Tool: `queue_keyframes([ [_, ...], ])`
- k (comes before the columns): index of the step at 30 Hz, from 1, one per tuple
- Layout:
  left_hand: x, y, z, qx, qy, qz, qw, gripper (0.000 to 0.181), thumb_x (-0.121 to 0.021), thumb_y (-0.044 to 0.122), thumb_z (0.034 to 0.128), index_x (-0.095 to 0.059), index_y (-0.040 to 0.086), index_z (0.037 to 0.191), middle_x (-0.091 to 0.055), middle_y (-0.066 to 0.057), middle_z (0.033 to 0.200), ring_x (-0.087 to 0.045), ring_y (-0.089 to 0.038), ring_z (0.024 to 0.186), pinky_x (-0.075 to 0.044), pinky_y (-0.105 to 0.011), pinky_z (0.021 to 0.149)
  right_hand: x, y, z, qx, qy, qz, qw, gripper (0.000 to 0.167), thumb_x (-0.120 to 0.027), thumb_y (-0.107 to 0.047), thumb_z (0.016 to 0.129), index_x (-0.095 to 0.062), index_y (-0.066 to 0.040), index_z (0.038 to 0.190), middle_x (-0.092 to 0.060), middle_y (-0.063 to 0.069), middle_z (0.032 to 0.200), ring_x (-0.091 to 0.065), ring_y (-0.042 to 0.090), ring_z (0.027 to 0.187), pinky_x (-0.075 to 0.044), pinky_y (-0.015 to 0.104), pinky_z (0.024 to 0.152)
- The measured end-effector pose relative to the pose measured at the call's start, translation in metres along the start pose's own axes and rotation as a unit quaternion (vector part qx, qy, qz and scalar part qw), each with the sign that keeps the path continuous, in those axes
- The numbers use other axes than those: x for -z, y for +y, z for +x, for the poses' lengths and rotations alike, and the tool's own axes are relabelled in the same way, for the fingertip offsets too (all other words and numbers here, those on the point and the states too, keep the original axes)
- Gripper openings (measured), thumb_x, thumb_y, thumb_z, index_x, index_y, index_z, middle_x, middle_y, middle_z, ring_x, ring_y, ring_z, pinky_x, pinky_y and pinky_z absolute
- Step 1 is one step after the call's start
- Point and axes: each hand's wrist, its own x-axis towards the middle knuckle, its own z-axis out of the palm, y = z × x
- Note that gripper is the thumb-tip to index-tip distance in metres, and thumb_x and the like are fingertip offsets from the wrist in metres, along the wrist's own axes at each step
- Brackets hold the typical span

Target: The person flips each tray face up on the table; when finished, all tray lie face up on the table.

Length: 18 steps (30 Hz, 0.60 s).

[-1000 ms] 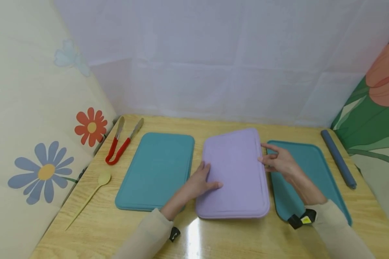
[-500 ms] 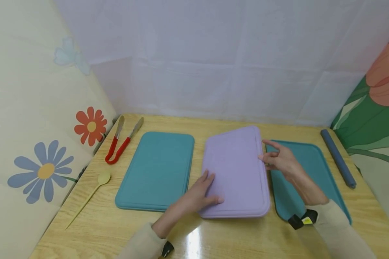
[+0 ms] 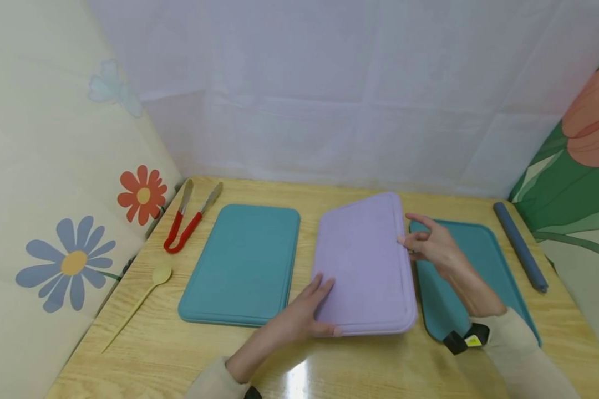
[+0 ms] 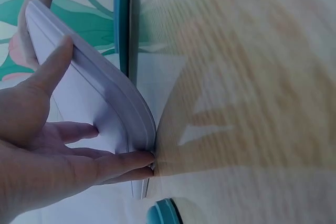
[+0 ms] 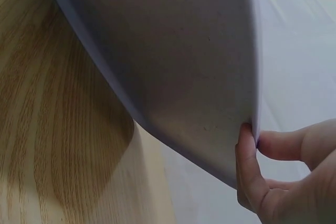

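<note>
A purple rectangular tray [image 3: 364, 266] is tilted above the table in the head view, its right side raised. My right hand [image 3: 434, 249] pinches its right edge between thumb and fingers; the right wrist view shows the thumb on one side and fingers on the greyish underside of the tray [image 5: 173, 61]. My left hand [image 3: 299, 318] lies at the near left corner. In the left wrist view, the fairly straight fingers of the left hand [image 4: 58, 145] touch the tray's face and lower edge, the thumb on its near rim.
Teal trays flank the purple one: one at left [image 3: 242, 263] and one at right [image 3: 471, 266] partly under the right arm. Red-handled tongs [image 3: 182, 230] and a yellow spoon [image 3: 145, 302] lie at far left. A dark blue roll [image 3: 521, 246] lies at far right.
My left hand has slid toward me along the tray's left side to its near corner. The tray's far edge has risen slightly. The right hand keeps its pinch.
</note>
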Motion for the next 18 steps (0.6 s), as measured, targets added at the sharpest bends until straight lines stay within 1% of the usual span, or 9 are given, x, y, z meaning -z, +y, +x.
queue_keyframes([
  [4,-0.004,0.002,-0.004,0.008,-0.005,-0.007,0.9999,0.103,-0.082,0.035,0.0748,-0.022,0.006,0.153,-0.006,-0.025,0.157,-0.014,-0.043,0.142,-0.022,-0.052,0.113,0.001,-0.001,-0.001,-0.001,0.004,0.003,1.0000,0.075,-0.067,-0.015,0.092,-0.024,-0.007,0.153,-0.063,-0.006,0.074,-0.061,0.007,0.073,-0.056,0.032,0.068],
  [7,-0.009,0.005,-0.006,0.009,0.002,-0.006,0.9999,0.105,-0.084,0.026,0.0725,-0.020,0.005,0.153,-0.006,-0.026,0.157,-0.015,-0.045,0.141,-0.022,-0.053,0.113,0.001,-0.003,-0.001,0.002,0.008,0.002,1.0000,0.075,-0.067,-0.014,0.092,-0.024,-0.007,0.153,-0.063,-0.007,0.074,-0.061,0.006,0.072,-0.056,0.031,0.067],
  [12,-0.016,0.012,-0.006,0.007,0.025,0.029,0.9992,0.104,-0.086,0.018,0.0692,-0.024,-0.001,0.151,-0.013,-0.030,0.154,-0.023,-0.050,0.137,-0.027,-0.053,0.111,0.001,-0.003,-0.002,0.005,0.007,0.000,1.0000,0.074,-0.066,-0.014,0.092,-0.024,-0.008,0.153,-0.064,-0.006,0.075,-0.061,0.007,0.073,-0.056,0.031,0.068],
  [14,-0.017,0.014,-0.007,0.010,0.026,0.042,0.9987,0.103,-0.085,0.016,0.0693,-0.024,-0.001,0.151,-0.015,-0.031,0.154,-0.026,-0.051,0.135,-0.028,-0.053,0.110,0.001,-0.003,-0.003,0.005,0.004,0.004,1.0000,0.074,-0.066,-0.015,0.092,-0.024,-0.008,0.153,-0.064,-0.006,0.075,-0.061,0.007,0.074,-0.056,0.032,0.068],
  [18,-0.019,0.017,-0.008,0.003,0.030,0.050,0.9983,0.100,-0.084,0.015,0.0704,-0.025,-0.003,0.150,-0.017,-0.032,0.152,-0.029,-0.053,0.133,-0.031,-0.053,0.109,0.001,-0.005,-0.004,0.010,0.005,0.013,0.9999,0.073,-0.067,-0.017,0.092,-0.026,-0.009,0.152,-0.063,-0.006,0.074,-0.061,0.008,0.075,-0.055,0.030,0.067],
])
